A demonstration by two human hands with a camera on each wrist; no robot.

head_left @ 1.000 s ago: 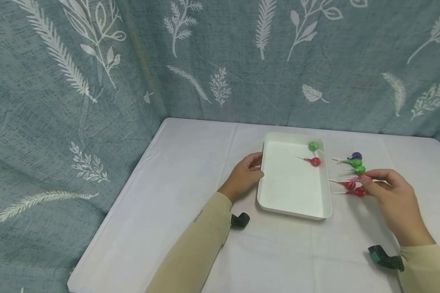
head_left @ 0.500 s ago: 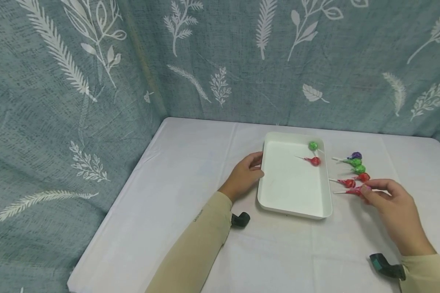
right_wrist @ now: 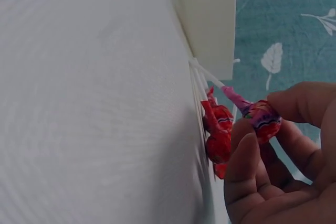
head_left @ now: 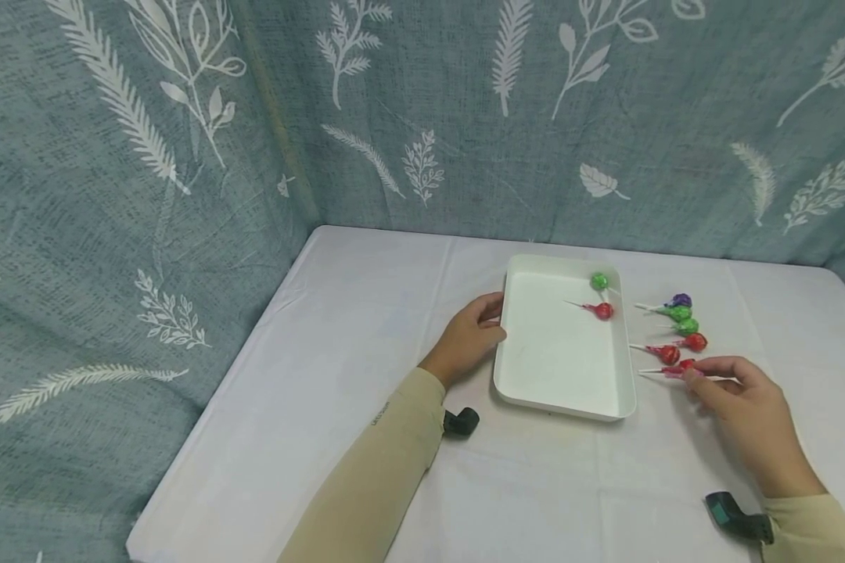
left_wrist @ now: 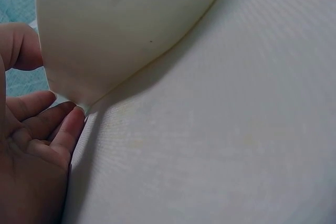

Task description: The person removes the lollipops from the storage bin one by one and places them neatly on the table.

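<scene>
Two lollipops lie in the white tray: a green one and a red one. My left hand touches the tray's left side with its fingertips, also seen against the wall in the left wrist view. To the right of the tray, my right hand pinches a pink-and-purple wrapped lollipop between thumb and fingers, its white stick pointing toward the tray. In the right wrist view, red lollipops sit right behind the held one.
Beside the tray's right wall lie a purple lollipop, green lollipops and red ones, in a loose column. A white cloth covers the table, and patterned teal curtains hang behind and at the left.
My right hand has moved toward me along the lollipop column with the pink lollipop, uncovering a red one farther back. The left hand and tray have stayed put.
</scene>
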